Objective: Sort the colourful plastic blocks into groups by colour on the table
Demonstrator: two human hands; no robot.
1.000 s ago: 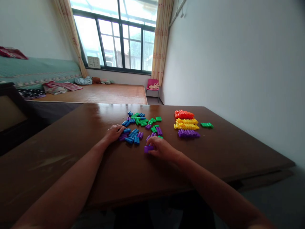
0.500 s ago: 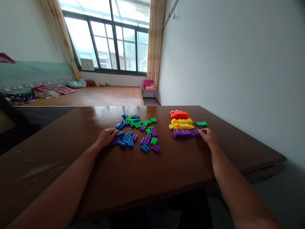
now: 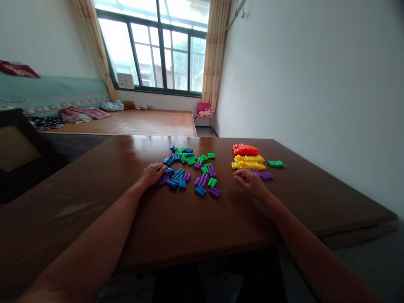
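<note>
The counter (image 3: 189,227) has a smooth, glossy dark-brown top with pale scuffs, and all places here are told from the yellow rows (image 3: 249,162), ridged strips of plastic-looking tubes. Left of and nearer than them lie a purple piece (image 3: 215,192) and a blue piece (image 3: 200,191), each shaped like short round tubes joined side by side. Just in front of them is the right grip (image 3: 239,177), released, its fingers loosely curved, partly covering the ridged purple row (image 3: 264,175). Well to their left, the left grip (image 3: 160,168) rests on the counter beside blue tubes (image 3: 179,174), fingers bent; whether it clasps any, I cannot tell.

Between the left grip and the yellow rows, glossy purple tubes (image 3: 201,180) and green tubes (image 3: 212,182) lie at mixed angles. To the right of the yellow rows sits a short wavy green row (image 3: 276,163); directly behind them are the red rows (image 3: 245,149), closely packed and knobbly. Farther back and left of them, more green pieces (image 3: 190,160) mingle with blue and purple ones.

Beyond the yellow rows, far to the left, spreads a bed (image 3: 142,120) with a smooth tan mat; nearer their line, a pink chair (image 3: 203,108) bears a soft toy (image 3: 205,112). Behind the bed are a square-faced clock (image 3: 125,81) and a dark-framed window (image 3: 167,59) with patterned cloth curtains (image 3: 214,50).
</note>
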